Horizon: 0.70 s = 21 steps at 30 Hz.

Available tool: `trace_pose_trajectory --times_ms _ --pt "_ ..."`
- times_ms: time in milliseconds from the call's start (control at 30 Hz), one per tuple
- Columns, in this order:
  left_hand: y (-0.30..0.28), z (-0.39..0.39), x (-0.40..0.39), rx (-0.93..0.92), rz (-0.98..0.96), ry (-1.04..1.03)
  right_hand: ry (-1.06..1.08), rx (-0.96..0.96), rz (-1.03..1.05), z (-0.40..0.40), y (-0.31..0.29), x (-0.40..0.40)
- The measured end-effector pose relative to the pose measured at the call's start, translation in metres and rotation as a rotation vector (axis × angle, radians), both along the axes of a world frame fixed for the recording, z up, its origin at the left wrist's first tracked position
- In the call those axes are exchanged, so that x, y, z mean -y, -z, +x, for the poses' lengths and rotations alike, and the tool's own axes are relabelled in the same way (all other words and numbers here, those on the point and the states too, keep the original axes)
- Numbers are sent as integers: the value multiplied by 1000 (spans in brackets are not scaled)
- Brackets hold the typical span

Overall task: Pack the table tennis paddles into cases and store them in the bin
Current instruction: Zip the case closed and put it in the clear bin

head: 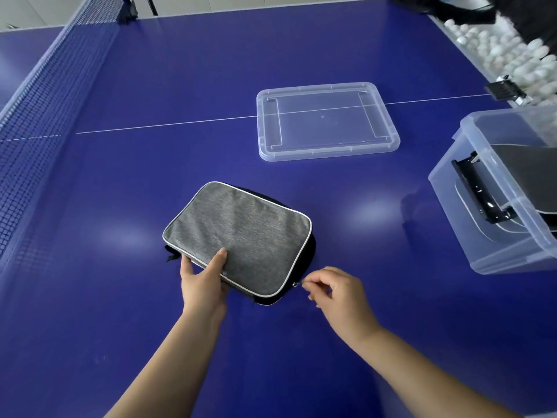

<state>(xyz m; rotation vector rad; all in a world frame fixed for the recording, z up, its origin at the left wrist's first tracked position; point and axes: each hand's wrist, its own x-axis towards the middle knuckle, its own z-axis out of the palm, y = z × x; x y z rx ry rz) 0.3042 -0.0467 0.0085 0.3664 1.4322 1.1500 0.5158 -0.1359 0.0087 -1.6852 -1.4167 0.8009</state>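
A grey paddle case (241,233) with white piping lies flat on the blue table (180,86). My left hand (203,279) grips its near left edge, thumb on top. My right hand (334,292) pinches the small metal zipper pull (296,284) at the case's near right corner. A clear plastic bin (494,236) stands at the right edge with a dark case (524,173) inside. No bare paddle is in sight.
The bin's clear lid (328,149) lies flat on the table beyond the case. The net (39,116) runs along the left. Several white balls (509,52) fill a tray at the far right, with a black clamp (506,90) by it.
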Motion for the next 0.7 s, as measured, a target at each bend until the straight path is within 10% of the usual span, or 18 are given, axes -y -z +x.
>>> trace_pose_trajectory --times_ms 700 --pt "-12 -65 -31 15 -112 636 -47 145 -45 28 2 -17"
